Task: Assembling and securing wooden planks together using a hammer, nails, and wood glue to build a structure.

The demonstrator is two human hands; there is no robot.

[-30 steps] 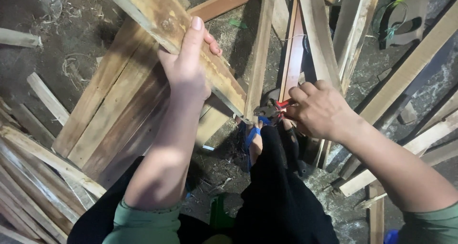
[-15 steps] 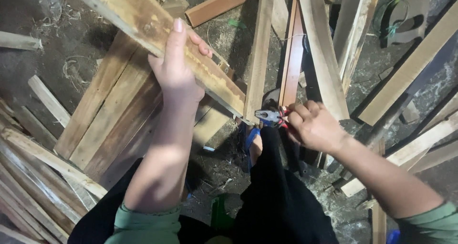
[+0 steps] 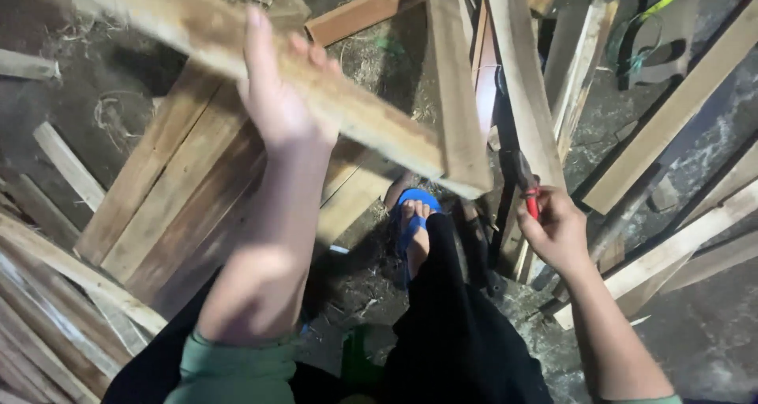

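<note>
left hand (image 3: 276, 96): raised, fingers wrapped over top edge of a long wooden plank (image 3: 371, 128), gripping it; thumb side hidden behind the board.
plank: held up off the ground, slanting from upper left down to lower right; blurred w/ motion; its lower end sits above the foot, just beside the upright slat.
right hand (image 3: 557, 230): fist curled round a red-handled tool (image 3: 527, 185); fingers closed tight on handle. Dark metal head pokes up above the knuckles; exact kind of tool – can't tell.
tool position: head close to/against narrow slats (image 3: 517, 72) leaning at centre right; contact unclear.
foot (image 3: 414, 230): in a blue sandal (image 3: 416, 201), on the ground btw both hands, below plank's lower end.
legs: dark trousers (image 3: 450, 325), lower centre; green sleeves (image 3: 237, 368) at both forearms.
pallet boards (image 3: 170, 191): several wide boards side by side, lying slanted under the left arm, on the ground.
loose slats, left (image 3: 55, 293): thin strips fanned at lower left, some overlapping.
boards, right (image 3: 671, 112): long pale pieces lying diagonal, well apart from the held plank.
reddish board (image 3: 359, 13): top centre, lying flat behind the plank.
green cord (image 3: 659, 5): top right, beside a dark strap-like object.
ground (image 3: 695, 333): dark, dirty concrete w/ wood shavings and bits.
</note>
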